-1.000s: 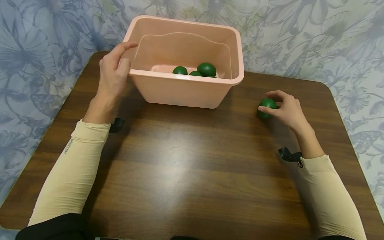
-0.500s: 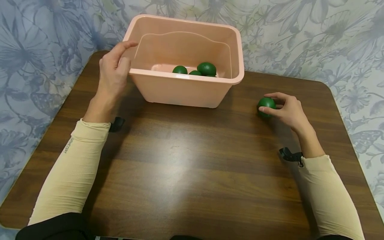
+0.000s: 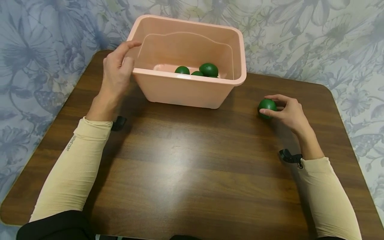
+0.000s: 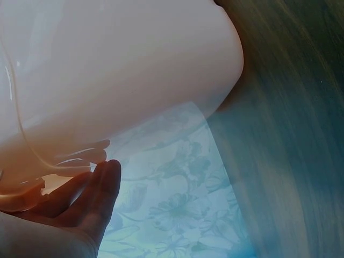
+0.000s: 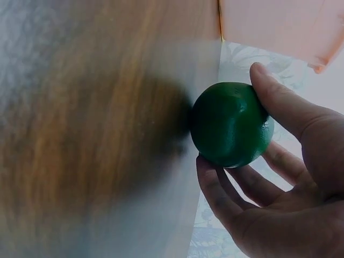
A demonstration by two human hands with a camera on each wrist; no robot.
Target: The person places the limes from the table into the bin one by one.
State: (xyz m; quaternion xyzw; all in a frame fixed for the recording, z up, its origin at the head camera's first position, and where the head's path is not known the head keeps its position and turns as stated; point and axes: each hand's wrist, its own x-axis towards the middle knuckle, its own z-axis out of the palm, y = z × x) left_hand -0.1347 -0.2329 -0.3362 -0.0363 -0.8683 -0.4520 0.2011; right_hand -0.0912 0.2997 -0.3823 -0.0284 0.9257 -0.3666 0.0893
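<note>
A green lime (image 3: 268, 108) rests on the table to the right of a pink plastic bin (image 3: 183, 90). My right hand (image 3: 289, 111) pinches it, thumb on the near side and fingers on the far side. In the right wrist view the lime (image 5: 231, 124) is smooth and glossy, touching the tabletop. My left hand (image 3: 118, 68) grips the bin's left rim, index finger reaching over it. In the left wrist view its fingers (image 4: 105, 193) lie against the bin wall (image 4: 134, 64), and the thumb is hidden. Several more limes (image 3: 208, 69) lie inside the bin, partly hidden by its front wall.
The brown wooden table (image 3: 180, 173) has rounded corners. Behind it stands a wall with floral wallpaper (image 3: 285, 43), close to the bin's back. Dark wrist cameras (image 3: 290, 156) sit at both wrists.
The head view has shifted slightly, so the bin and left hand appear a little farther right. Both hands keep their holds, and the lime stays on the table.
</note>
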